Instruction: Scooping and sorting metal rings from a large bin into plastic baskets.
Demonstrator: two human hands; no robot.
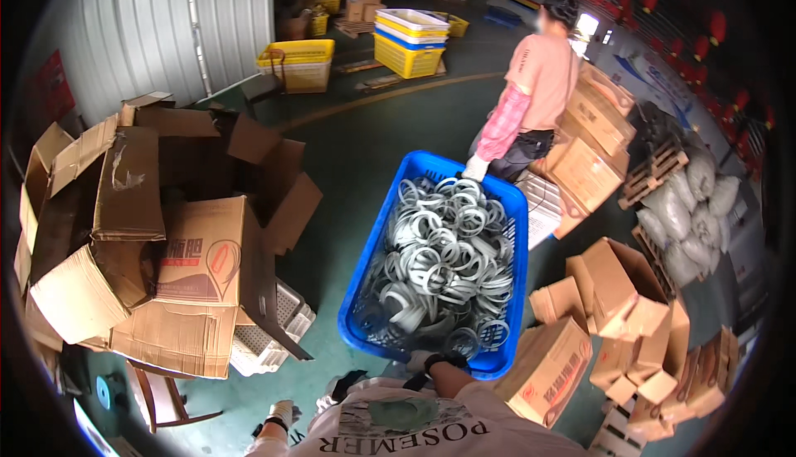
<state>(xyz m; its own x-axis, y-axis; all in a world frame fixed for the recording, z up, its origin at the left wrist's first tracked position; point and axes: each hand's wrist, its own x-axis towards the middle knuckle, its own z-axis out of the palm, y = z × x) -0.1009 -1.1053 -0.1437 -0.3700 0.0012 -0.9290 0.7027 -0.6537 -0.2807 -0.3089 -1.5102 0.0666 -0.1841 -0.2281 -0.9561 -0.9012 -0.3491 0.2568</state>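
A large blue plastic basket (352,312) stands before me, heaped with many pale grey-white rings (448,245). On its near rim my right hand (419,361), gloved and with a dark band at the wrist, is closed around the edge. My left hand (283,412), in a light glove, hangs low at my left side, apart from the basket. It holds nothing I can see, and its fingers look loosely apart. At the far rim, another person's white-gloved hand (475,168) grips the basket.
The other person (539,84), in a pink top, stands beyond the basket. Opened cardboard boxes (199,258) are piled left, more cartons (551,370) right. Yellow crates (408,57) stand farther back. Filled sacks (680,208) lie at far right. A wooden stool (162,395) is near my left.
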